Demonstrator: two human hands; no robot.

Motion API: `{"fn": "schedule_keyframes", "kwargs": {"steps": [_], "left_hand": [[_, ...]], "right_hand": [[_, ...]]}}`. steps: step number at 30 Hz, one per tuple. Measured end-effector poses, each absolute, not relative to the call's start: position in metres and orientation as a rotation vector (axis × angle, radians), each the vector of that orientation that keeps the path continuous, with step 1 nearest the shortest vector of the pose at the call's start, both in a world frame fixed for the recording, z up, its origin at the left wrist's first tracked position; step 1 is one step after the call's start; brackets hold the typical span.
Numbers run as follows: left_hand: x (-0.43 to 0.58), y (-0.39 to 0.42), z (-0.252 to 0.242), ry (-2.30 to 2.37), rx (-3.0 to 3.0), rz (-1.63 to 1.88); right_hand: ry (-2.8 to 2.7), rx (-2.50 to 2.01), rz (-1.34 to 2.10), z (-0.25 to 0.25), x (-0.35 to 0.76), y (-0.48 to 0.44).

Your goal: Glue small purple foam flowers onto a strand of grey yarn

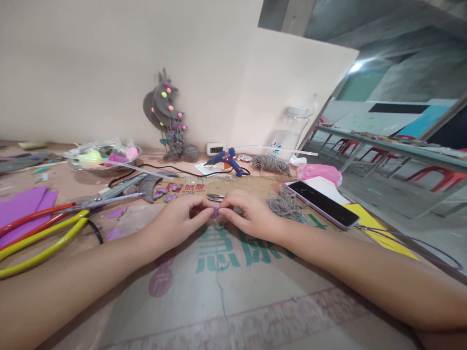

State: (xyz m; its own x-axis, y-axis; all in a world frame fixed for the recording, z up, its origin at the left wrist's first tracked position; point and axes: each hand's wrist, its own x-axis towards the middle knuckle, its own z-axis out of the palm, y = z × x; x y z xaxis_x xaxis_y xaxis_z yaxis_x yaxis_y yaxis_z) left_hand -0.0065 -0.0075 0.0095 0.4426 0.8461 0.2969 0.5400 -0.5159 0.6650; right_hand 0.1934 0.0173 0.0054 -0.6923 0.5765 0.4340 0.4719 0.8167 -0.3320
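Both hands meet at the middle of a printed cardboard sheet (175, 301). Between their fingertips is a small purple piece (215, 212), probably felt, mostly covered by the fingers. My left hand (184, 219) pinches it from the left and my right hand (248, 216) from the right. A thin grey thread (221, 287) lies on the cardboard below the hands. Just behind the fingers lie metal tips of a small tool (215, 197). Small purple-and-grey cut pieces (160, 193) rest beyond my left hand. Tangled grey yarn (286, 204) is beside my right hand.
Red-handled scissors (54, 212) and yellow-handled pliers (69, 233) lie at left near purple felt (22, 209). A blue glue gun (228, 160) stands behind, before a decorated grey moon ornament (164, 109). At right are a phone (321, 203) and a clear bottle (292, 133).
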Motion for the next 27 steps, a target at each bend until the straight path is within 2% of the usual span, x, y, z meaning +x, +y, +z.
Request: {"fn": "schedule_keyframes", "kwargs": {"steps": [27], "left_hand": [[-0.0065,-0.0072,0.0074,1.154,2.191,0.859]], "right_hand": [[-2.460,-0.778,0.250,0.0064,0.1932,0.0173]]}}
